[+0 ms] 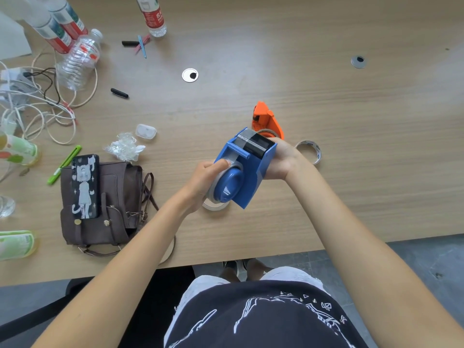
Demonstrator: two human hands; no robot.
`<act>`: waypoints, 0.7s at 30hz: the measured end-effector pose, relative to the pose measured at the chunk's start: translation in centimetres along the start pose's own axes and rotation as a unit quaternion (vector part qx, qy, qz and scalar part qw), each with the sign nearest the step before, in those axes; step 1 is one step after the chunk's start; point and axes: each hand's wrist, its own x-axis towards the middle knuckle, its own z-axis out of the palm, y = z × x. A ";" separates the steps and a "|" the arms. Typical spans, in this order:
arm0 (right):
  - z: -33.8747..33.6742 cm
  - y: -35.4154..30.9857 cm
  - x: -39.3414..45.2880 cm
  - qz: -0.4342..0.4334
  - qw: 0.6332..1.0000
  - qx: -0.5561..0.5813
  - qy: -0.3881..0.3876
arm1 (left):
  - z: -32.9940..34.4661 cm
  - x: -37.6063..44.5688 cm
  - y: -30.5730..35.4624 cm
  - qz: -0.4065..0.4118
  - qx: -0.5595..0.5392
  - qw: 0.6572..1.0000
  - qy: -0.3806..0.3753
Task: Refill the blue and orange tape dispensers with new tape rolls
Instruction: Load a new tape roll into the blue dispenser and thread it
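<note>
where the two hands meet above the wooden worktop (326, 101), the blue tape dispenser (247, 169) is held off the surface, tilted, its serrated cutter end pointing away from the person. left hand (204, 178): fingers curled round the near side of the dispenser, thumb pressed on the clear tape roll (218, 183) seated around the blue hub. right hand (282, 160): wrapped round the far side of the dispenser body, fingers hidden behind it, so how tightly they curl cannot be told. a strip of tape runs from the roll up over the top toward the cutter.

orange tape dispenser (267, 120): standing on the worktop just beyond the blue one, partly hidden by it. spare tape roll (311, 150): lying on the worktop just right of the right hand. flat ring, possibly an empty core (216, 205): on the worktop below the left hand.

left side of the worktop: brown bag (115, 204) with a phone (85, 187) in a printed case lying on it; green utility knife (65, 165) beside the bag; crumpled clear wrapper (124, 146); small clear case (146, 131); tangle of white cables (37, 109); several plastic water bottles (80, 59), one lying on its side; black pen cap (119, 93).
</note>
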 end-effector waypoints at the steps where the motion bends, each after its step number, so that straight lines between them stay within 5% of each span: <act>1: 0.2 -0.2 0.2 0.000 1.000 0.004 -0.002 | -0.1 0.2 0.0 -0.004 -0.005 1.000 0.006; 10: 1.5 -1.5 3.0 0.003 1.000 -0.019 0.011 | -1.2 2.4 0.5 -0.018 -0.062 0.996 0.065; 15: 0.7 -2.2 6.5 -0.115 0.966 -0.107 0.206 | -1.8 5.7 1.4 -0.036 -0.058 0.983 0.168; 21: 1.8 -1.1 9.2 -0.205 0.921 -0.311 0.114 | -2.9 10.5 3.2 -0.068 -0.122 0.957 0.254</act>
